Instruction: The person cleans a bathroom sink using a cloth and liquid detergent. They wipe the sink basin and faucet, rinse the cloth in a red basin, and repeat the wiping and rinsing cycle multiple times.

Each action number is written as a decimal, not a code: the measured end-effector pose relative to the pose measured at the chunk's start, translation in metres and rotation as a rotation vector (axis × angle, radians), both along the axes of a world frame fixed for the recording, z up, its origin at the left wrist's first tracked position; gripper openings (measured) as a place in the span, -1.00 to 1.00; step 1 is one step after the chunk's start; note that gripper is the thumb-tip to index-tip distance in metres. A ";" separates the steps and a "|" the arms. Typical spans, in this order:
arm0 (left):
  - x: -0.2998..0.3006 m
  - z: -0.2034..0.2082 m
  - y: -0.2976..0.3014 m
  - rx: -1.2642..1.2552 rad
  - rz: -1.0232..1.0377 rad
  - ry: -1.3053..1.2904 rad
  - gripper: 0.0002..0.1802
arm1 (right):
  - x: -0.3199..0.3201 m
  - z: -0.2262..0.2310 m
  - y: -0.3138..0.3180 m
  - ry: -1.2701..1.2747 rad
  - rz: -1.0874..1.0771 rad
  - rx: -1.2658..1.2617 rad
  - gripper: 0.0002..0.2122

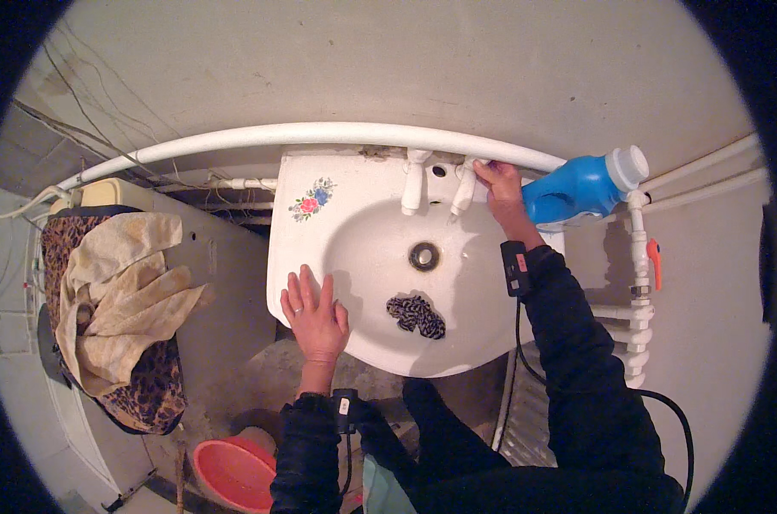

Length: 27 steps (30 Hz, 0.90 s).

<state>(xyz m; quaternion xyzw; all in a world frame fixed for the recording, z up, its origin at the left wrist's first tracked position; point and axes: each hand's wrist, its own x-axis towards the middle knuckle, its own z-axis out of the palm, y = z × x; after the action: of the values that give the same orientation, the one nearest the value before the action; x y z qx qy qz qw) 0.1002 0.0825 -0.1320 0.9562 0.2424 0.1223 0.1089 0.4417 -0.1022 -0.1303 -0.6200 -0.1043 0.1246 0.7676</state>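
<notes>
A white washbasin [296,248] with a flower decal has two white taps at its back. My right hand [502,190] reaches up to the right tap [463,194], its thumb and fingers closed at the top of it. Whether water runs from the spout is hard to make out. My left hand [316,319] rests on the basin's left front rim with its fingers spread, holding nothing. In the bowl lies a crumpled dark patterned cloth [416,315], just in front of the drain [424,256]. The left tap [412,190] stands untouched.
A large blue bottle [573,193] with a white cap leans at the basin's back right corner. Beige towels [136,291] drape over a leopard-print cover at left. A red basin [234,471] sits low down. White pipes [320,134] cross the wall; an orange valve handle [655,264] is at right.
</notes>
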 end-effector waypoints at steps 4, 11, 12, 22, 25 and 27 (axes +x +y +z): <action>0.000 0.000 0.000 -0.008 0.000 -0.001 -0.48 | 0.002 -0.001 0.002 0.029 -0.001 -0.020 -0.73; -0.002 -0.001 0.000 -0.010 -0.009 -0.013 -0.49 | 0.001 -0.007 0.014 0.035 -0.183 -0.106 -0.73; -0.001 -0.001 0.001 -0.001 -0.010 -0.022 -0.49 | 0.001 -0.005 0.016 0.007 -0.156 -0.091 -0.75; -0.001 -0.001 0.001 -0.013 -0.005 -0.037 -0.49 | -0.167 0.002 -0.059 -0.128 0.310 -0.872 -0.66; -0.001 -0.002 0.001 -0.009 -0.010 -0.034 -0.49 | -0.213 -0.025 -0.062 -0.506 0.770 -1.006 -0.45; -0.002 -0.002 0.001 -0.006 -0.009 -0.021 -0.49 | -0.229 -0.037 -0.057 -0.501 0.649 -0.966 -0.47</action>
<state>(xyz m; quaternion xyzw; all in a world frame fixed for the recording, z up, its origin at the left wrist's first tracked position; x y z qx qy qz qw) 0.0983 0.0840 -0.1338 0.9556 0.2373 0.1312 0.1150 0.2132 -0.1589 -0.1673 -0.8438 -0.3954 0.2350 0.2767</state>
